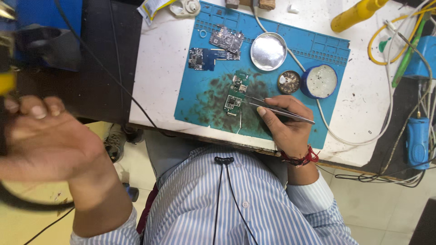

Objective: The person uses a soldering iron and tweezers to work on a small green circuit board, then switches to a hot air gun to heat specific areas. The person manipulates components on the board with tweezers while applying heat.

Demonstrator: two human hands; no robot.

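Tweezers (279, 110) sit pinched in the right hand (286, 124), tips touching the green circuit board (236, 94) on the blue mat (200, 97). Left hand (43, 136) hangs off the counter (159, 68), well left of the mat, fingers loosely curled, holding nothing visible.

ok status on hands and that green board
Right hand pinching tweezers, tips at green board. Left hand raised off bench. Nothing blocking.

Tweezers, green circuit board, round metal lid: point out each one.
Tweezers (279, 110), head view, mid-shaft.
Green circuit board (236, 94), head view, centre of the board.
Round metal lid (268, 51), head view, middle of its shiny face.
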